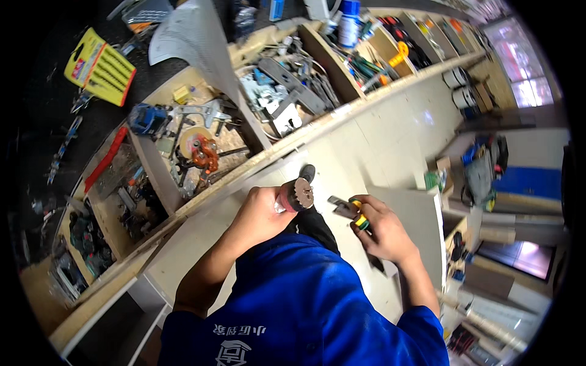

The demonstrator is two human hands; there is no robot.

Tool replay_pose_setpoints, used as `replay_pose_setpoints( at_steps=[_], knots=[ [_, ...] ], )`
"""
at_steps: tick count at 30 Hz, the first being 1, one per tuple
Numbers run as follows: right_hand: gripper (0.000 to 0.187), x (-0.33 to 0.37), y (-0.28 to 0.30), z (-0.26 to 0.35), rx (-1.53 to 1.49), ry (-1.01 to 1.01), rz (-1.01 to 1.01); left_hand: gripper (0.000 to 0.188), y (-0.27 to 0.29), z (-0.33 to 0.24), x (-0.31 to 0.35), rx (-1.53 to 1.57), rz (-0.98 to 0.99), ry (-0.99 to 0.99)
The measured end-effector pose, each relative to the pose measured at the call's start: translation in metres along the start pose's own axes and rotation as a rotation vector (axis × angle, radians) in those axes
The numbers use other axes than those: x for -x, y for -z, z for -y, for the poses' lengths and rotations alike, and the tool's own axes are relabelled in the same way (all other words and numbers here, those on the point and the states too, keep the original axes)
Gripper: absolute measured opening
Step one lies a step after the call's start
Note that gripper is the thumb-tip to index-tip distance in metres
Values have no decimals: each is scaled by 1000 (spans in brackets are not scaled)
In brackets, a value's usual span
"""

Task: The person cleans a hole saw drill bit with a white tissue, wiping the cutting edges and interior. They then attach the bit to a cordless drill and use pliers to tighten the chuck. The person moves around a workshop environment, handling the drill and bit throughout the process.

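My left hand [259,210] is closed around a hole saw [303,194]. Its dark body has a toothed, rusty-brown rim turned upward, and something reddish and clear shows beside the fingers. In my right hand [387,232] is a pair of pliers [345,208] with yellow, green and black handles. The metal head of the pliers points left toward the hole saw, with a gap between them. Both hands are in front of my blue shirt, above the pale floor. My fingers partly hide both tools.
A long wooden tray [323,131] with several compartments of tools runs diagonally along the far side. Behind the left part lie a yellow drill-bit pack [101,67] and a curled paper sheet [189,39]. A blue spray can [349,24] stands by the tray. Shelves and bags are at right.
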State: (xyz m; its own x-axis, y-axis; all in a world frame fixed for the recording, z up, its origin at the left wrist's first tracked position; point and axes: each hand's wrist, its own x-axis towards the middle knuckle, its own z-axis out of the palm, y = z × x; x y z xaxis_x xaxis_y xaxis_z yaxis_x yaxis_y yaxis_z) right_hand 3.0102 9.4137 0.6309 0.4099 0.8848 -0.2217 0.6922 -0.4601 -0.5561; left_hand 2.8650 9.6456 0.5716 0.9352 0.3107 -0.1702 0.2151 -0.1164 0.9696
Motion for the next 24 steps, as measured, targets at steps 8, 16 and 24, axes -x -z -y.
replay_pose_setpoints(
  at_steps=[8, 16, 24],
  knots=[
    [35, 101, -30, 10, 330, -55, -291, 17, -68, -21, 20, -136, 297, -60],
    [31, 220, -49, -27, 410, -347, -441, 16, -186, -42, 30, -212, 479, -133],
    [27, 341, -61, -90, 423, -522, -531, 16, -319, -52, 47, -330, 668, -140]
  ],
)
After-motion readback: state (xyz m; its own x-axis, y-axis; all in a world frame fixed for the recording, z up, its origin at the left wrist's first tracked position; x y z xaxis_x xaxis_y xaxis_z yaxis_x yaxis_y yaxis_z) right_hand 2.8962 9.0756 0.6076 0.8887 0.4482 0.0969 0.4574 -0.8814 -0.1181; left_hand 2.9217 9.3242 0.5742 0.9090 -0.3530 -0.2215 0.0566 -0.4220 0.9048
